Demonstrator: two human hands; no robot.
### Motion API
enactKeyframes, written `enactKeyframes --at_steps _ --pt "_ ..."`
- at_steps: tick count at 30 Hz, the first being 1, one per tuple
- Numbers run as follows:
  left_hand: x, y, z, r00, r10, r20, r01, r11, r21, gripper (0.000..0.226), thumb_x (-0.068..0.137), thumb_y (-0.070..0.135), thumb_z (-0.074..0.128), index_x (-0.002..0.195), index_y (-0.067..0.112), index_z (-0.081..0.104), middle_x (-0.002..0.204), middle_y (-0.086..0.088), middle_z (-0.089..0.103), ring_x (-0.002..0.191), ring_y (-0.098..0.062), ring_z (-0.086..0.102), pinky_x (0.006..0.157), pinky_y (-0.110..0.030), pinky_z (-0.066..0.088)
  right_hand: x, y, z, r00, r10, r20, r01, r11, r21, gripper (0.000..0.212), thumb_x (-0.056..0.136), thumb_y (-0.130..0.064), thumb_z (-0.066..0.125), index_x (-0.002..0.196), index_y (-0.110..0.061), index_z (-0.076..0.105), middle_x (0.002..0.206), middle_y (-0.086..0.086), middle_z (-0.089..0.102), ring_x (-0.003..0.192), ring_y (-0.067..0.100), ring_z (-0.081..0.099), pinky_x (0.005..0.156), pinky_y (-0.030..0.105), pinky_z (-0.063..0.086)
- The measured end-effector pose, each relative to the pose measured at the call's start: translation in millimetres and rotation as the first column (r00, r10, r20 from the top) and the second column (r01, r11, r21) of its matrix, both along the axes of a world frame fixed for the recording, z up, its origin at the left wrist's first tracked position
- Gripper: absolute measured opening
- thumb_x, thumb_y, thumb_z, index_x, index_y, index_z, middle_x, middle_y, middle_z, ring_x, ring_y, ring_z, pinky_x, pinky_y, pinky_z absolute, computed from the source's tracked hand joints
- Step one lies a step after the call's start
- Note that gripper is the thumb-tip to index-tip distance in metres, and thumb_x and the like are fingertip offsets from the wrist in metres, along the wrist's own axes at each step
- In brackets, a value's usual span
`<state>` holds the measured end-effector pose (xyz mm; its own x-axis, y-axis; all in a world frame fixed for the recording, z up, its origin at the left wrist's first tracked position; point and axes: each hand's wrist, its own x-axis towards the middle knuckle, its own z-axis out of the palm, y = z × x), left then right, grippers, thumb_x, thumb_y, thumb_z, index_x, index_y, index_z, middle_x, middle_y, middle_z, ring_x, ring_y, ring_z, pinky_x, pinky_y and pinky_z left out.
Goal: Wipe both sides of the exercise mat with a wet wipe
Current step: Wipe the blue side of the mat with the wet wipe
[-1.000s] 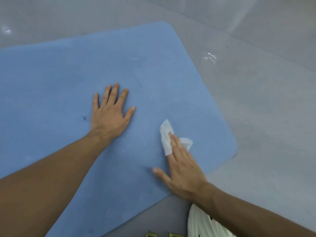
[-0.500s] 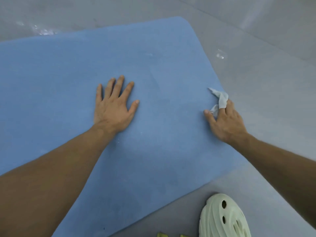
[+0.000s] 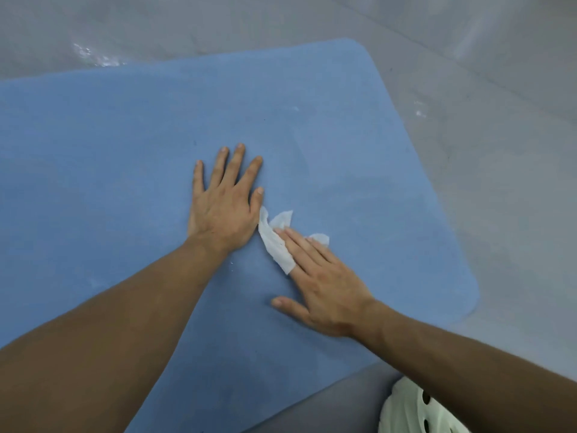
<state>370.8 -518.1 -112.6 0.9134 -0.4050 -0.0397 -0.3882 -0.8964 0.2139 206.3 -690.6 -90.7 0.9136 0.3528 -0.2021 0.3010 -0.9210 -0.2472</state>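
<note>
The grey floor [image 3: 499,151] fills the frame, glossy, with wet-looking glints near the far edge of the mat. The blue exercise mat [image 3: 109,151] lies flat on it and takes up most of what I see, its two rounded corners on my right side.

My left hand [image 3: 223,207] rests palm down near the middle of the mat, fingers straight and spread, grasping nothing. My right hand [image 3: 324,282] lies just beside it, also flat and released, fingers straight and pointing toward the left hand, thumb stretched out on the mat.

A pale perforated shoe [image 3: 412,414] shows at the bottom edge, on the floor beside the mat and partly hidden by my right forearm.

The white wet wipe [image 3: 276,245] is crumpled on the mat under my right fingertips, pressed down rather than pinched, its far end touching the edge of my left hand.
</note>
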Motion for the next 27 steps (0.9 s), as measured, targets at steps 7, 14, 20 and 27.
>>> enactKeyframes --at_steps 7,14,20,27 --pt "0 0 -1 1.000 0.005 0.003 -0.005 1.000 -0.009 0.059 0.106 0.048 0.027 0.163 0.034 0.022 0.173 0.005 0.008 0.160 -0.019 0.002 0.127 -0.054 -0.001 35 -108 -7 0.794 -0.600 0.097 0.608 0.789 -0.090 0.089 0.097 -0.072 0.021 0.164 -0.013 0.017 0.166 0.014 0.028 0.154 0.029 0.026 0.125 0.047 0.022" --pt "0 0 0 1.000 0.008 -0.011 -0.008 1.000 0.004 0.059 0.106 0.049 0.025 0.164 0.035 0.019 0.174 0.006 0.005 0.160 -0.019 -0.001 0.127 -0.053 -0.004 60 -136 -10 0.752 -0.658 0.033 0.659 0.750 -0.058 0.098 0.091 -0.080 0.021 0.166 -0.019 0.005 0.170 0.011 0.015 0.158 0.028 0.012 0.125 0.052 0.022" --pt "1 0 -1 1.000 0.010 0.003 -0.010 1.000 -0.004 0.060 0.105 0.050 0.028 0.163 0.034 0.023 0.174 0.004 0.008 0.160 -0.020 0.002 0.127 -0.055 0.000 74 -41 -11 0.912 -0.405 0.055 0.405 0.914 0.011 0.098 0.096 -0.075 0.028 0.166 -0.011 0.004 0.174 0.012 0.006 0.161 0.025 0.000 0.129 0.039 0.008" --pt "1 1 -3 1.000 -0.004 0.025 0.004 1.000 -0.006 0.062 0.103 0.050 0.023 0.162 0.033 0.027 0.173 0.002 0.013 0.159 -0.022 0.008 0.126 -0.056 0.004 37 9 -12 0.986 -0.145 0.082 0.150 0.987 -0.055 0.090 0.101 -0.072 0.029 0.166 -0.012 0.010 0.174 0.008 0.009 0.161 0.017 0.000 0.130 0.038 0.006"
